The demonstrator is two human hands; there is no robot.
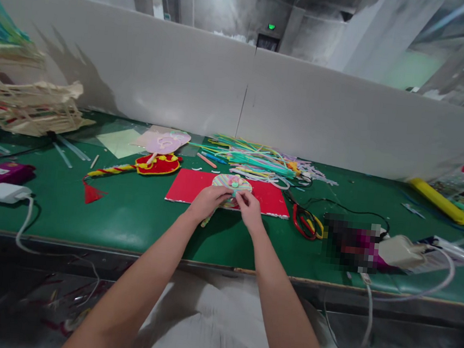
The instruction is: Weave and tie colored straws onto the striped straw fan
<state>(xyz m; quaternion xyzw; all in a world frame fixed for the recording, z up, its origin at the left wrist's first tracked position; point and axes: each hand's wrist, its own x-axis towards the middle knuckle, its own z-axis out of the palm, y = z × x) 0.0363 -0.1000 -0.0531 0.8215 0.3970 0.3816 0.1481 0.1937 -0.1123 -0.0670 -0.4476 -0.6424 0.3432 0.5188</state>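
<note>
A small round fan point(221, 180) with pastel stripes lies over a red board point(187, 185). Pale pink and green decorations sit on the middle of the fan, and its yellowish handle point(206, 222) sticks out below my left hand. My left hand point(211, 198) is closed at the fan's lower edge, fingertips pinched together. Close beside it, my right hand point(249, 204) is also pinched, at a small teal piece point(235, 193) between the two hands' fingertips. The fingers hide the lower part of the fan, and the piece is too small to make out fully.
Behind the board lies a heap of coloured pipe cleaners point(253, 159). To the left are a red and yellow fan point(159, 165) with a tassel and a lilac fan shape point(167, 141). Red-handled pliers point(303, 224), cables and a power strip point(1, 179) lie around.
</note>
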